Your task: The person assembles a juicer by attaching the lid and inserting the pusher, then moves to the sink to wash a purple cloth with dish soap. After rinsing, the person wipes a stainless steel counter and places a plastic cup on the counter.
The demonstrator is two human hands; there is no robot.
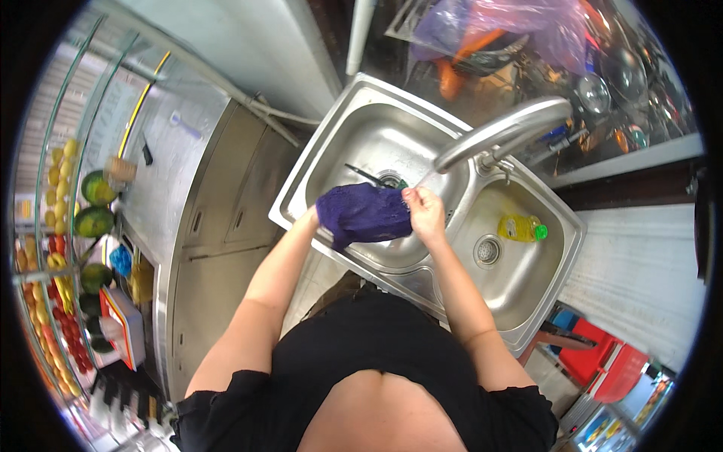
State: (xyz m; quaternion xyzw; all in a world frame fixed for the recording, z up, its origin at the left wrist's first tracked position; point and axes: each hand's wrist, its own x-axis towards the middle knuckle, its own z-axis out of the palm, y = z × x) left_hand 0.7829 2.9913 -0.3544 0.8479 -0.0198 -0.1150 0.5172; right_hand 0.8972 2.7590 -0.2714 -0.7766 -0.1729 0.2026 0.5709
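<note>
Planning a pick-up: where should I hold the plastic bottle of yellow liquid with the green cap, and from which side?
Probably around the middle of the yellow bottle, coming from above: it appears to lie on its side, green cap to the right, inside the stainless-steel basin, whose walls rise around it.

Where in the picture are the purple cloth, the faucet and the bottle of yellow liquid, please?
Purple cloth (367,214): head view, middle of its fabric.
Faucet (497,127): head view, its curved metal spout.
Bottle of yellow liquid (517,227): head view, its side, below the cap.
</note>
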